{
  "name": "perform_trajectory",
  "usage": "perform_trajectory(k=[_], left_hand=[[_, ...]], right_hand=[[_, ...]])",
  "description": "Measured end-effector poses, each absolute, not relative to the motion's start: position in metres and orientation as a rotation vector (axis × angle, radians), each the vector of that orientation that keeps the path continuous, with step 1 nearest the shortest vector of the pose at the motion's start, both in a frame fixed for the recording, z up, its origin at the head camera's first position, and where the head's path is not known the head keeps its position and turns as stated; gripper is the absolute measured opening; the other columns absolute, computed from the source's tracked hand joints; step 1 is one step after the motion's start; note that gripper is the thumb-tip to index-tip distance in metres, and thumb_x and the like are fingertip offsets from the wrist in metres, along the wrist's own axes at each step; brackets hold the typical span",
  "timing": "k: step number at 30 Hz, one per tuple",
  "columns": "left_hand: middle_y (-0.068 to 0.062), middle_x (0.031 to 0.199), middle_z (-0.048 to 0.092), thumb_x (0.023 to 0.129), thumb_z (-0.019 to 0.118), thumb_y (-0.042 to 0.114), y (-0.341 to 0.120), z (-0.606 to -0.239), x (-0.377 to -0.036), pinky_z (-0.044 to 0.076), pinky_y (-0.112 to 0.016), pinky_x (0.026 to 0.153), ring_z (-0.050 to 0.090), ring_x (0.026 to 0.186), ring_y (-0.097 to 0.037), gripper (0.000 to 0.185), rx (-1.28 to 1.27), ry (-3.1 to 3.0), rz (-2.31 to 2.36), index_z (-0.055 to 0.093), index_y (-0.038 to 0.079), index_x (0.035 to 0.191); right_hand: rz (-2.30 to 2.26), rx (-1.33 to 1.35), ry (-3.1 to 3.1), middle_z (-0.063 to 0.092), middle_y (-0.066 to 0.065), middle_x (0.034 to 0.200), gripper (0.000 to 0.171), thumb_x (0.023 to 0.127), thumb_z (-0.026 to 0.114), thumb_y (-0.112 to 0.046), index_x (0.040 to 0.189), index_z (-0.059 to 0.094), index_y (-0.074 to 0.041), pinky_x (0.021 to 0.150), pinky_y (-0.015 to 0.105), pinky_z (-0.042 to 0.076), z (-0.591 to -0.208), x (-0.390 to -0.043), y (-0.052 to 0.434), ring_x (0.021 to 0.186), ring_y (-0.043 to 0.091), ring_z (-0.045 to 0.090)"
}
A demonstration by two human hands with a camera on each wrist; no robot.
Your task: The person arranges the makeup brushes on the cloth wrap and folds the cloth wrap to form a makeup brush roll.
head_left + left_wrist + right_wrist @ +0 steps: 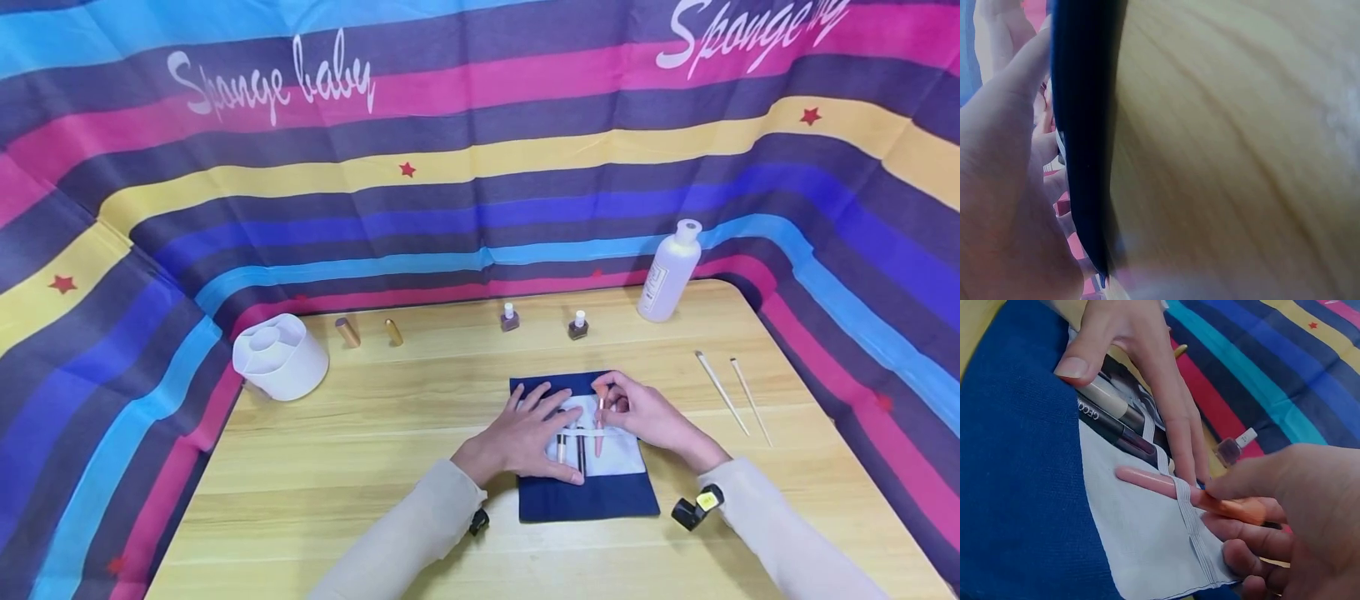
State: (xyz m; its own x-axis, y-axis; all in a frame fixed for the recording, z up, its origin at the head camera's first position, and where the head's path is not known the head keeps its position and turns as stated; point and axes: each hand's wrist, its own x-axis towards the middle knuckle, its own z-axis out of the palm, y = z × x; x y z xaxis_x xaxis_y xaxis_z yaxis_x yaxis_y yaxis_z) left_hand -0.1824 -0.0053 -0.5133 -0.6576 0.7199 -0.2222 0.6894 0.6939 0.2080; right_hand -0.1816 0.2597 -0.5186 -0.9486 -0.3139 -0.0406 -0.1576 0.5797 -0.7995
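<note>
A navy fabric roll [588,500] with a white lining lies unfolded on the table. My right hand [651,414] pinches a makeup brush [1147,481] with a pink handle near its orange end. The handle passes under the white elastic band [1186,501] and lies over the lining. Beside it, a dark lip gloss tube [1113,431] and a tube with a pale end [1105,400] sit under the same band. My left hand [525,435] rests on the roll's left side with fingers spread, its thumb on the navy flap in the right wrist view.
A white divided organizer [281,367] stands at the back left, near two lipstick tubes [348,333]. Two nail polish bottles [577,326] and a tall clear bottle [666,279] line the back. Two slender brushes [722,392] lie on the right. Striped cloth [480,200] walls the table.
</note>
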Motion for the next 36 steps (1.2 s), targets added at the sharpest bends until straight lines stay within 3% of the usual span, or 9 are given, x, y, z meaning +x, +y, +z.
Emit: perform_trajectory(k=[8,17,24,29,36], left_hand=[[0.007,0.185,0.01,0.089,0.059,0.089,-0.006,-0.5137,-0.1813,0.009,-0.065,0.136,0.007,0.172,-0.029,0.106,1.112,2.612,0.158,0.022,0.038,0.174],[0.007,0.185,0.01,0.09,0.059,0.089,-0.006,-0.5136,-0.1812,0.008,-0.066,0.136,0.007,0.172,-0.03,0.106,1.111,2.608,0.192,0.014,0.044,0.174],[0.006,0.185,0.011,0.09,0.059,0.089,-0.0065,-0.5147,-0.1804,0.011,-0.066,0.135,0.009,0.172,-0.029,0.109,1.118,2.625,0.164,0.016,0.039,0.175],[0.007,0.185,0.01,0.089,0.058,0.09,-0.0052,-0.5154,-0.1797,0.011,-0.065,0.136,0.008,0.172,-0.028,0.11,1.108,2.627,0.146,0.02,0.034,0.176],[0.008,0.185,0.009,0.088,0.058,0.091,-0.0051,-0.5156,-0.1804,0.01,-0.064,0.136,0.007,0.172,-0.027,0.11,1.094,2.63,0.144,0.021,0.034,0.175]], right_hand=[[-1.242,-0.441,2.735,0.072,0.0,0.102,0.037,0.103,0.075,-0.013,0.139,0.068,-0.007,0.077,0.025,0.05,-0.5222,-0.1805,0.2544,0.088,0.011,0.061],[-1.149,-0.474,2.745,0.073,-0.007,0.097,0.01,0.1,0.08,-0.021,0.109,0.078,-0.018,0.08,0.025,0.051,-0.5225,-0.1803,0.2533,0.089,0.01,0.061],[-1.131,-0.572,2.744,0.068,-0.007,0.095,0.015,0.101,0.079,-0.019,0.115,0.078,-0.015,0.077,0.025,0.049,-0.5235,-0.1793,0.2536,0.086,0.008,0.058],[-1.116,-0.666,2.759,0.065,-0.011,0.091,0.009,0.098,0.081,-0.014,0.101,0.08,-0.022,0.075,0.024,0.049,-0.5263,-0.1761,0.2551,0.085,0.003,0.057],[-1.109,-0.712,2.712,0.064,-0.014,0.087,0.011,0.1,0.08,-0.019,0.091,0.081,-0.026,0.073,0.024,0.047,-0.5241,-0.1719,0.2586,0.082,0.003,0.056]])
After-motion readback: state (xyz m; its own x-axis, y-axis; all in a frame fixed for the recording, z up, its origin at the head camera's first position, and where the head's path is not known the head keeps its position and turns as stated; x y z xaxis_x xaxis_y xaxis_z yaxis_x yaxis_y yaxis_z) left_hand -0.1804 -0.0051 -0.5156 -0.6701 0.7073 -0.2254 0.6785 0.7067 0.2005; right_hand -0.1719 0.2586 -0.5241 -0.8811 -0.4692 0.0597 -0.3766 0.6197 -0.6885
